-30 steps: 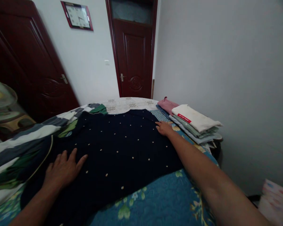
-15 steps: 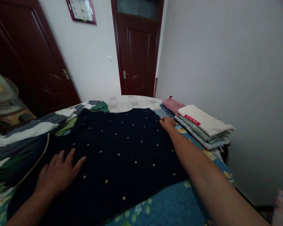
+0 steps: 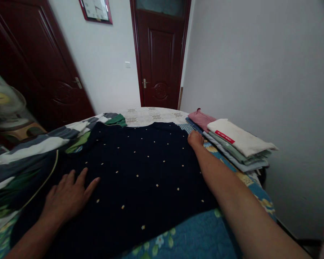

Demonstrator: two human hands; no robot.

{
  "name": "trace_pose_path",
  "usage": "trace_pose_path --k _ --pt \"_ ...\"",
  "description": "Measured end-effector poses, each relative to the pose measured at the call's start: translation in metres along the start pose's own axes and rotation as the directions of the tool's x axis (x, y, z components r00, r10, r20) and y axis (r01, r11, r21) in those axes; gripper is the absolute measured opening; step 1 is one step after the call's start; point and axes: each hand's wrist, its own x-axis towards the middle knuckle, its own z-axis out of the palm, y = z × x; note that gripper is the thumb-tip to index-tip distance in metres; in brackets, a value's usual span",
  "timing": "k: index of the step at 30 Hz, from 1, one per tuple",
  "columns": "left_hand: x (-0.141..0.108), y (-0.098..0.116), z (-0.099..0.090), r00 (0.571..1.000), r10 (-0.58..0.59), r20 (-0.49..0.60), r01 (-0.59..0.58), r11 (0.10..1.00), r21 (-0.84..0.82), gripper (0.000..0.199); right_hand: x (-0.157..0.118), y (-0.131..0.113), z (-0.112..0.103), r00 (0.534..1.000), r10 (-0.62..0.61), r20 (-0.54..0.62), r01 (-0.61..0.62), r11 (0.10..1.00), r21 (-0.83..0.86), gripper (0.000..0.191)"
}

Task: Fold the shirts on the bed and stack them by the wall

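Observation:
A dark navy garment (image 3: 140,172) with small pale flower dots lies spread over the table. My left hand (image 3: 68,196) rests flat on its left part, fingers spread, near a pale piped edge. At the garment's far right edge is my right hand (image 3: 196,138), its fingers curled together; whatever they may hold is too small to make out. Just beyond that hand stands a pile of folded clothes, with a cream item (image 3: 240,136) bearing a red label on top and a pink one (image 3: 201,118) behind.
Striped grey and white cloth (image 3: 48,144) and green cloth (image 3: 118,120) lie along the left. Under everything is a blue floral quilted cover (image 3: 194,237), with a pale patterned tablecloth (image 3: 143,114) at the far end. A fan (image 3: 5,100) stands at the left.
The view has shifted slightly. My right hand has moved a little to the right along the garment's edge, its fingers still curled. My left hand stays flat on the cloth.

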Motion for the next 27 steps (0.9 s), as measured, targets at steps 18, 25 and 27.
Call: trace_pose_path --k 18,25,27 --pt "-0.012 0.022 -0.01 0.996 -0.011 -0.087 0.017 0.997 0.071 0.097 -0.202 -0.123 -0.031 0.505 -0.832 0.229 0.794 0.552 0.255 0.074" --pt "-0.005 0.018 -0.008 0.999 -0.01 -0.043 0.012 0.999 0.035 0.097 -0.22 -0.12 -0.023 0.511 -0.789 0.342 0.733 0.607 0.306 0.081" --pt "-0.007 0.021 -0.012 0.999 -0.023 -0.027 0.024 0.999 0.036 0.096 -0.201 -0.102 -0.027 0.599 -0.714 0.364 0.679 0.693 0.241 0.081"
